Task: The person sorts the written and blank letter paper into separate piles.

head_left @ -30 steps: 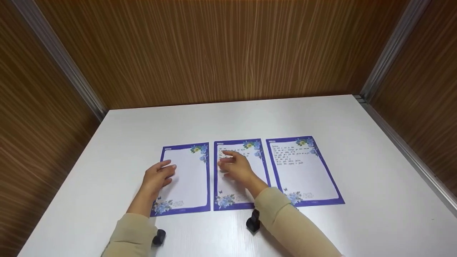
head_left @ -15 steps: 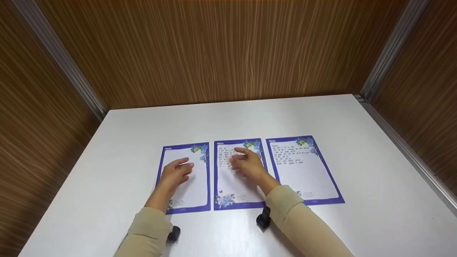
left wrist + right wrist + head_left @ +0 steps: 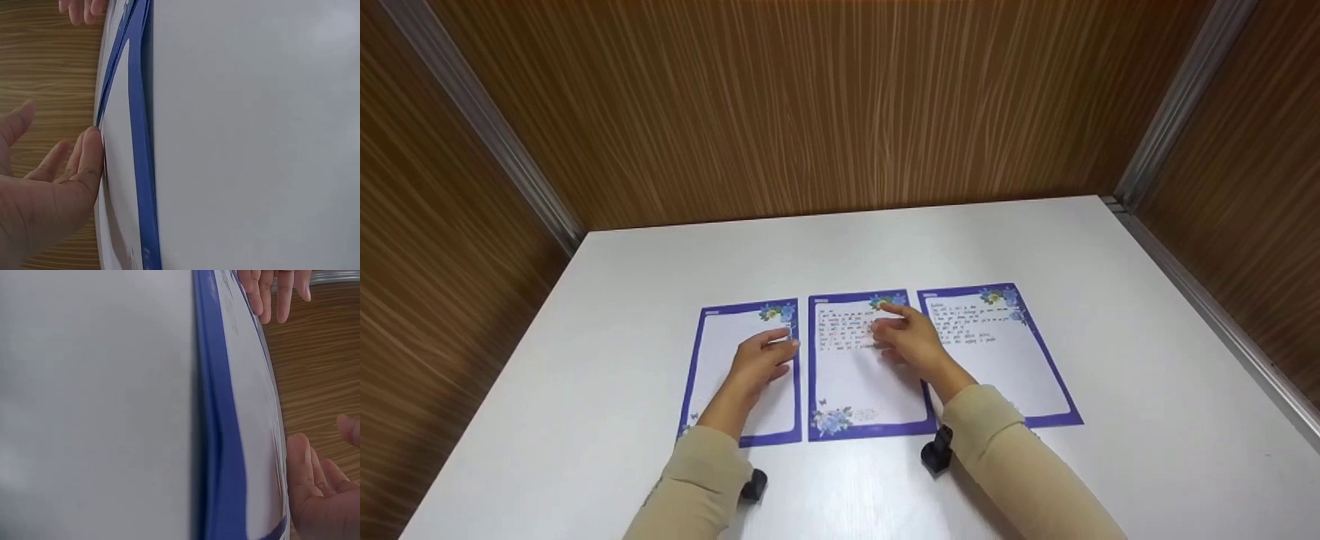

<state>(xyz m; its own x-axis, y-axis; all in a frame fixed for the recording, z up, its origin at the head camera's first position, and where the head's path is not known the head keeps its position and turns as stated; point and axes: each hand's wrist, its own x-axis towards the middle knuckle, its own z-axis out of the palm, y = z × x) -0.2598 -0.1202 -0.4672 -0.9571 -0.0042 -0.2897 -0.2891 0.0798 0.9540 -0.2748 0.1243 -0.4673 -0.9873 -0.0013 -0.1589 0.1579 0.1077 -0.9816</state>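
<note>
Three sheets of letter paper with purple borders and blue flowers lie side by side. No writing shows on the left sheet (image 3: 720,337). Handwritten lines cover the upper part of both the middle sheet (image 3: 855,382) and the right sheet (image 3: 1005,375). My left hand (image 3: 757,365) is over the left sheet, fingers loosely bent and thumb apart, holding nothing. Over the right side of the middle sheet is my right hand (image 3: 916,343), also holding nothing, its fingers loosely bent. Whether any fingertip touches paper, I cannot tell.
The sheets lie on a white table (image 3: 847,251). A wood-grain panel (image 3: 840,105) rises behind it, with similar panels at both sides. Black wrist devices (image 3: 936,454) show under both sleeves (image 3: 997,435).
Both hands have moved to the right: the left from the left sheet's left edge toward its right side, the right across the middle sheet, uncovering more of its writing. The sheets stay put.
</note>
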